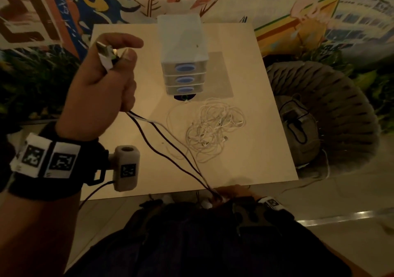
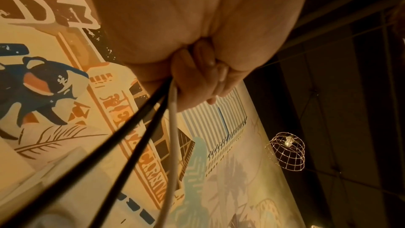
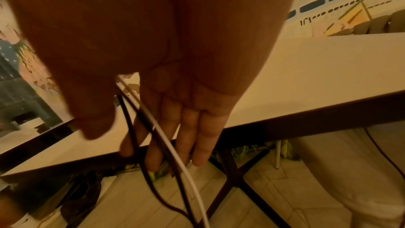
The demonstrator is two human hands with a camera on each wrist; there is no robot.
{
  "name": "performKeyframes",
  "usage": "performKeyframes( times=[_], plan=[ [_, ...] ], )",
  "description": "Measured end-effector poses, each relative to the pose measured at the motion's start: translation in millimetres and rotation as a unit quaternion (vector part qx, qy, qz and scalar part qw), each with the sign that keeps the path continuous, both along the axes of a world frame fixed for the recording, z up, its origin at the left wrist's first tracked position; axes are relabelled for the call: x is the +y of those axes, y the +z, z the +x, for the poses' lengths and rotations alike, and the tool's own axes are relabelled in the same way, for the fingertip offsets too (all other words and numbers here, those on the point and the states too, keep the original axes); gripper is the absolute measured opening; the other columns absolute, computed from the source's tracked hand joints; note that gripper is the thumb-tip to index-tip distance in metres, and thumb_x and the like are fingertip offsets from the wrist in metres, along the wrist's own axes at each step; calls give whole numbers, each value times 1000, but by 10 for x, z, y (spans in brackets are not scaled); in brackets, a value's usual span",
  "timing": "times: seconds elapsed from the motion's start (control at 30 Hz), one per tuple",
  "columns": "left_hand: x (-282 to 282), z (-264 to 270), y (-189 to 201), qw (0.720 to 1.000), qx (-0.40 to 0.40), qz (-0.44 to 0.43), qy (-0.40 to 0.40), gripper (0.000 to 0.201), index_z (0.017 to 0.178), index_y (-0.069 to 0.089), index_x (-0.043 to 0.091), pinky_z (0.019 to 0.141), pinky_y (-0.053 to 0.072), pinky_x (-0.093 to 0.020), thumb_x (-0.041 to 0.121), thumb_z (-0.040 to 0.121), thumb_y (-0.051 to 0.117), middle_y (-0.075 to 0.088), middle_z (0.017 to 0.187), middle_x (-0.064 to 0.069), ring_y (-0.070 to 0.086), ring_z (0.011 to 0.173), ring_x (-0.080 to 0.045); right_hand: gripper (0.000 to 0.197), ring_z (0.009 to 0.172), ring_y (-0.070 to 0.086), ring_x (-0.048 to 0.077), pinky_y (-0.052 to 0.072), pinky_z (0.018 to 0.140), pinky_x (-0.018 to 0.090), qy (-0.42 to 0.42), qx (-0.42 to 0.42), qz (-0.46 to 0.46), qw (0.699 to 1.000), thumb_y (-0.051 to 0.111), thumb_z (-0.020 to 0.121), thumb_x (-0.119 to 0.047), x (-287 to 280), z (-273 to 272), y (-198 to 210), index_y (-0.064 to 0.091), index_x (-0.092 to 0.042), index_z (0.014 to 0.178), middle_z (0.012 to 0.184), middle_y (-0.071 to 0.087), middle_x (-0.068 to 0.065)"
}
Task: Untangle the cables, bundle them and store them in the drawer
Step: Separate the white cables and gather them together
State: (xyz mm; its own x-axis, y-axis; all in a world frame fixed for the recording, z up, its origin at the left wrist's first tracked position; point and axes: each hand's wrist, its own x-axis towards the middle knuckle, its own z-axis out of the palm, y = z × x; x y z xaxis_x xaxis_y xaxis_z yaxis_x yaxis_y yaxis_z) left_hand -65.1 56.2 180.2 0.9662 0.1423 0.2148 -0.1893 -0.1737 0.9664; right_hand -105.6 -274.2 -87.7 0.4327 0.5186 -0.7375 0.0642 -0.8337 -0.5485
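Two thin black cables (image 1: 164,148) and one white cable (image 1: 149,120) run taut, upper left to bottom centre. Tangled white cables (image 1: 215,127) lie mid-frame below a closed translucent three-drawer plastic unit (image 1: 183,52).

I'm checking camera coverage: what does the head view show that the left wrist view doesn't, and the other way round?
Only the head view: the table, the drawer unit with all three drawers closed, the white tangle lying in front of it, the plugs sticking up from the left hand, and the right hand low at the table's near edge.

Only the left wrist view: the curled fingertips under the palm and a wire lampshade.

Both: the left hand gripping two black cables and one white cable, and the mural.
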Motion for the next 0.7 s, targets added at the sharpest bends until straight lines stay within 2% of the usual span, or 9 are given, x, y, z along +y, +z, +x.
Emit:
performKeyframes(
  times=[0.1,0.17,0.27,0.33,0.43,0.5,0.57,0.63,0.7],
  plan=[
    [-48,-34,-69,999,28,-35,-19,16,121,50,13,45,24,-21,17,110,38,18,62,-9,19,43,-14,51,106,63,-2,48,94,20,-40,-10,65,997,70,82,-58,-40,95,172,59,-41,128,119,68,-17],
    [-97,-67,-149,997,48,-50,-28,17,118,52,15,45,22,-22,15,110,37,14,64,-13,15,44,-16,40,97,68,1,54,90,26,-134,-34,87,987,72,84,-53,-55,286,271,63,-39,121,107,71,-17],
    [-184,-94,-320,995,85,-43,-36,18,116,53,16,44,21,-24,13,109,37,16,62,-11,14,45,-17,21,85,71,15,58,85,40,-254,-155,75,952,64,95,-38,-67,725,251,66,-30,115,97,72,-9],
    [-244,-98,-450,993,111,-34,-39,19,115,55,17,44,21,-25,12,109,38,15,62,-16,15,45,-17,24,95,69,22,55,90,39,-287,-210,59,933,62,96,-33,-41,998,176,65,-27,119,105,72,-2],
    [-322,-117,-651,986,161,3,-39,19,110,59,19,43,21,-27,11,107,42,18,62,-21,18,45,-21,39,112,61,24,49,98,35,-245,-222,12,944,65,95,-37,81,1264,71,60,-23,132,123,67,5],
    [-369,-145,-800,978,202,42,-44,16,107,62,18,45,22,-30,13,106,47,24,60,-16,20,47,-25,45,115,60,26,48,101,37,-205,-203,3,958,68,92,-40,175,1340,14,59,-21,132,127,63,8],
    [-412,-180,-980,965,241,84,-61,14,104,65,19,48,25,-29,16,105,51,34,54,-9,29,46,-24,39,109,63,27,52,97,41,-171,-196,-2,966,73,88,-39,239,1342,-55,64,-21,122,123,61,10],
    [-462,-203,-1190,949,267,147,-84,13,103,66,20,49,32,-27,18,103,53,48,48,14,42,42,-4,30,99,64,30,54,92,45,-145,-210,-13,967,75,86,-37,286,1322,-111,67,-21,109,112,60,11],
    [-517,-210,-1399,929,284,210,-109,13,102,66,24,55,39,-13,18,103,55,60,63,27,56,58,7,27,99,62,31,52,92,41,-129,-224,-24,966,73,88,-36,313,1305,-114,69,-18,108,110,58,13]
  ],
)
